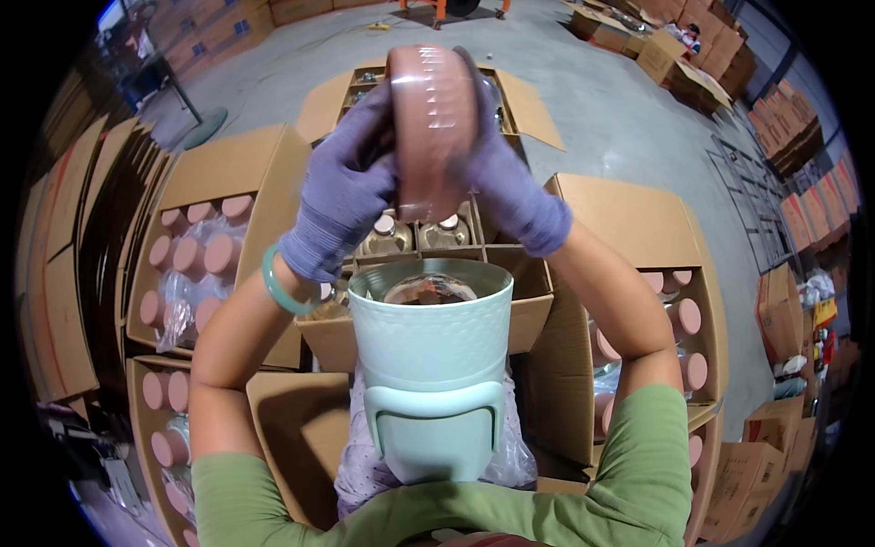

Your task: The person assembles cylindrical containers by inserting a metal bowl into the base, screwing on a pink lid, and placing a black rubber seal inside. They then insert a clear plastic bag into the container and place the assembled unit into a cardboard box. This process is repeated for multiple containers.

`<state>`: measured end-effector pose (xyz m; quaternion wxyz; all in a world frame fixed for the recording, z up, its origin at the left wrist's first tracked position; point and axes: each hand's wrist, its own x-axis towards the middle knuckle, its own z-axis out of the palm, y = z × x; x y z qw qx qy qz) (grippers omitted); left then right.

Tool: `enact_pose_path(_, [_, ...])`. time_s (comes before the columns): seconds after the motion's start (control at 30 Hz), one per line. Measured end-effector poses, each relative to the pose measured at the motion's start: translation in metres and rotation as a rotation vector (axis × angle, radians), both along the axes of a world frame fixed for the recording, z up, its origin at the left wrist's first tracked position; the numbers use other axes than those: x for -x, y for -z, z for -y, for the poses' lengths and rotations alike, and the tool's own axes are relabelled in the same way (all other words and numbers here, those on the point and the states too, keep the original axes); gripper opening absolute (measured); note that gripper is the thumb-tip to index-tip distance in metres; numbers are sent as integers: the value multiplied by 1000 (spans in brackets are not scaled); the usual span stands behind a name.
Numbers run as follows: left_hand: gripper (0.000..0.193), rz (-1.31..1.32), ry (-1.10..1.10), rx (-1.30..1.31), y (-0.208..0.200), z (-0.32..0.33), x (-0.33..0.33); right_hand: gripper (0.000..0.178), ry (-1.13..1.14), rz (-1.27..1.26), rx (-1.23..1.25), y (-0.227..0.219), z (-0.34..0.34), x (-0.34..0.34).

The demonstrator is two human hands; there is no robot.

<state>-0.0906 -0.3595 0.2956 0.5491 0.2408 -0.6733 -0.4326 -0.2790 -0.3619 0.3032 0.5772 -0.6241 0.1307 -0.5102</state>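
Raised in front of me is a thick, round, glossy pinkish-brown piece (435, 137), turned edge-on; whether it is a lid or a ring I cannot tell. My left hand (351, 178), in a purple knit glove, is closed on its left side. My right hand (510, 178), gloved alike and slightly blurred, grips the right side, its fingers partly behind the piece. Below, a mint-green bucket (428, 337) with a handle (435, 398) stands at my lap, touched by neither hand. Inside its open top shows something clear and shiny (430, 290).
Just beyond the bucket, a divided cardboard box (333, 342) holds clear jars (387, 235). Open boxes at left (219, 169) and right (629, 214) hold several pink-topped containers (190, 258). Flattened cardboard (68, 301) leans at far left. Farther off are stacked cartons (784, 118) and a person (691, 38).
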Motion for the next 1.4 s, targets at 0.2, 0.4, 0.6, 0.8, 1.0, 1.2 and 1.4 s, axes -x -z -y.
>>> enact_pose_path(0.2, [60, 258, -148, 511, 9, 24, -6, 67, 115, -86, -16, 15, 8, 1])
enact_pose_path(0.4, [50, 656, -184, 1160, -24, 23, -12, 58, -223, 315, -458, 1, -17, 10])
enact_pose_path(0.6, [54, 159, -275, 738, 9, 10, -62, 68, 63, -544, -35, -29, -27, 43])
enact_pose_path(0.8, [85, 39, 155, -118, 63, -25, -41, 69, -272, -745, 264, -20, -23, 44])
enact_pose_path(1.0, [71, 78, 208, 11, 86, -25, -42, 70, -294, -824, 172, -11, -34, 43])
enact_pose_path(1.2, [53, 116, 172, 132, 85, -28, -43, 64, -389, -651, 172, 5, -31, 44])
enact_pose_path(1.4, [35, 251, 92, 195, 49, -67, -39, 38, -108, -557, 396, 57, -39, 43])
